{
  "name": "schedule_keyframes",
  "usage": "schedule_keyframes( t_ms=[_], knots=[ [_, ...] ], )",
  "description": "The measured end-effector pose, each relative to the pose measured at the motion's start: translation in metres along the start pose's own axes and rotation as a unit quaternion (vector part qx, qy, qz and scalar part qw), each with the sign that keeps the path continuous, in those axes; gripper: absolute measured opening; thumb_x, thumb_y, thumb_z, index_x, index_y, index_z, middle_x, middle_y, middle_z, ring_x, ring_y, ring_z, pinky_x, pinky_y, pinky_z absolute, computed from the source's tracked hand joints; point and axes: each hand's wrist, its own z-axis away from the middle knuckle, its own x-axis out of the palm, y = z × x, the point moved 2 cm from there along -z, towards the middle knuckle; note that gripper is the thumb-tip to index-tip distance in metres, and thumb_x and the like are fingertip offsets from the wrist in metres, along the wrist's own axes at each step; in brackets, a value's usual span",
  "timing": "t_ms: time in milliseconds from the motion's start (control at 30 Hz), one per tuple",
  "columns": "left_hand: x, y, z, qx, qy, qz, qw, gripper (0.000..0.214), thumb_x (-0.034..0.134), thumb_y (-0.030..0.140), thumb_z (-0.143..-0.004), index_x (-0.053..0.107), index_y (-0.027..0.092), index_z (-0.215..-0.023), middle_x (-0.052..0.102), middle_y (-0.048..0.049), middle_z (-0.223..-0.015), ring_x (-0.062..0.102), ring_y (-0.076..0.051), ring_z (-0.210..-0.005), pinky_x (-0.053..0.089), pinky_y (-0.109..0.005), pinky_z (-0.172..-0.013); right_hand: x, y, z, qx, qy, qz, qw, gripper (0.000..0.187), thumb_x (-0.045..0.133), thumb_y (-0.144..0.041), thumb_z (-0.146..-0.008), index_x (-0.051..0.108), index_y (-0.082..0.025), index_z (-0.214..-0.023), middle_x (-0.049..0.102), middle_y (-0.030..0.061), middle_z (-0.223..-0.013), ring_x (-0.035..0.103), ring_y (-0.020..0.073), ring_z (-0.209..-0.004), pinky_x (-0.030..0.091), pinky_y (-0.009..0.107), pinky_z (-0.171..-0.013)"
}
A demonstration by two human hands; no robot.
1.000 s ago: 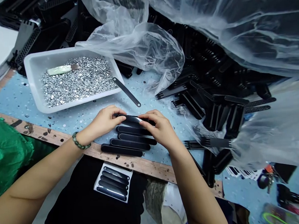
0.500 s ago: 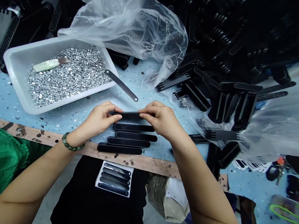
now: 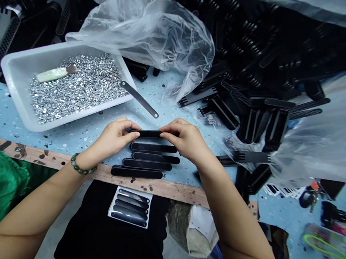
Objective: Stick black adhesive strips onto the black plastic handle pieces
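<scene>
While left hand (image 3: 115,138), right hand (image 3: 186,141) pinch strip (image 3: 150,133), tray (image 3: 16,74) holds probable washers (image 3: 78,87).

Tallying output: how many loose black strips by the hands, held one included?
5: held strip between left hand and right hand; four strips lined up below. Hands may hide more.

No readable text, label, brand, number or sign shows on anything here.
</scene>
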Motion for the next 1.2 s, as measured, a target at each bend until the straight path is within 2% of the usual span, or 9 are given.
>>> schedule_keyframes(
  t_ms=[200,400,633,800,867,933,1000,1100,1200],
  knots=[
    [0.0,-0.002,-0.002,-0.01,-0.008,0.027,1.0,0.028,0.062,0.034,-0.081,0.071,0.013,-0.096,0.061,-0.0046,-0.097,0.062,-0.009,-0.069,0.05,-0.024,-0.068,0.002,0.005,0.001,0.024,0.01,-0.008,1.0,0.019,0.07,-0.021,-0.079,0.073,-0.021,-0.098,0.061,0.0038,-0.088,0.057,0.0135,-0.072,0.047,0.031,-0.073],
    [0.0,-0.001,-0.001,-0.009,-0.009,0.034,0.999,0.03,0.063,0.037,-0.08,0.07,0.012,-0.096,0.061,-0.006,-0.098,0.062,-0.009,-0.069,0.051,-0.024,-0.068,0.002,-0.001,-0.002,0.009,-0.006,0.029,1.0,0.01,0.066,-0.019,-0.081,0.074,-0.021,-0.088,0.063,0.0052,-0.09,0.059,0.0168,-0.079,0.047,0.034,-0.08],
    [0.0,-0.003,-0.002,-0.006,-0.01,0.006,1.0,0.031,0.061,0.038,-0.082,0.071,0.014,-0.097,0.062,-0.0063,-0.096,0.062,-0.011,-0.072,0.052,-0.025,-0.07,-0.001,-0.009,-0.007,0.02,-0.036,0.087,0.995,0.006,0.067,-0.023,-0.082,0.073,-0.02,-0.083,0.06,0.0048,-0.083,0.056,0.0155,-0.074,0.044,0.031,-0.073],
    [-0.003,0.002,-0.007,-0.04,-0.03,-0.003,0.999,0.034,0.061,0.042,-0.08,0.069,0.013,-0.095,0.065,-0.0073,-0.093,0.063,-0.012,-0.066,0.051,-0.025,-0.064,-0.011,0.002,-0.005,0.098,-0.02,0.169,0.98,0.034,0.066,-0.051,-0.081,0.072,-0.017,-0.078,0.061,0.0095,-0.091,0.056,0.0202,-0.077,0.042,0.035,-0.072],
    [-0.004,0.003,-0.008,-0.047,-0.038,-0.008,0.998,0.035,0.062,0.043,-0.079,0.069,0.013,-0.096,0.066,-0.0071,-0.091,0.061,-0.012,-0.064,0.05,-0.025,-0.063,-0.013,0.015,0.002,0.085,-0.007,0.123,0.989,0.035,0.06,-0.05,-0.086,0.071,-0.017,-0.084,0.063,0.009,-0.093,0.057,0.0205,-0.082,0.043,0.035,-0.078],
    [-0.003,0.002,-0.008,-0.042,-0.039,-0.024,0.998,0.036,0.062,0.044,-0.079,0.07,0.014,-0.097,0.067,-0.0066,-0.091,0.06,-0.011,-0.064,0.049,-0.025,-0.063,-0.013,0.03,0.013,0.062,0.007,0.003,0.998,0.032,0.05,-0.042,-0.092,0.07,-0.018,-0.098,0.065,0.0071,-0.096,0.059,0.0172,-0.083,0.045,0.033,-0.081],
    [-0.003,0.001,-0.007,-0.032,-0.036,-0.052,0.997,0.037,0.061,0.046,-0.079,0.072,0.015,-0.098,0.067,-0.0065,-0.094,0.059,-0.012,-0.066,0.048,-0.026,-0.065,-0.01,0.042,0.023,0.079,0.015,-0.119,0.99,0.037,0.046,-0.042,-0.093,0.067,-0.016,-0.109,0.066,0.0064,-0.095,0.061,0.0142,-0.078,0.047,0.031,-0.077],
    [-0.001,0.0,-0.004,-0.023,-0.027,-0.079,0.996,0.038,0.059,0.048,-0.081,0.072,0.017,-0.099,0.067,-0.0068,-0.098,0.059,-0.013,-0.073,0.049,-0.027,-0.07,-0.001,0.047,0.031,0.119,0.014,-0.216,0.969,0.044,0.054,-0.049,-0.086,0.065,-0.016,-0.112,0.066,0.0058,-0.089,0.061,0.0136,-0.073,0.048,0.028,-0.069],
    [0.0,0.0,-0.003,-0.023,-0.025,-0.086,0.996,0.039,0.058,0.048,-0.081,0.071,0.016,-0.099,0.067,-0.0071,-0.097,0.059,-0.014,-0.075,0.048,-0.028,-0.071,0.01,0.044,0.027,0.128,0.01,-0.246,0.961,0.048,0.068,-0.049,-0.075,0.066,-0.016,-0.11,0.062,0.0016,-0.074,0.056,0.0135,-0.066,0.043,0.026,-0.061]
  ],
)
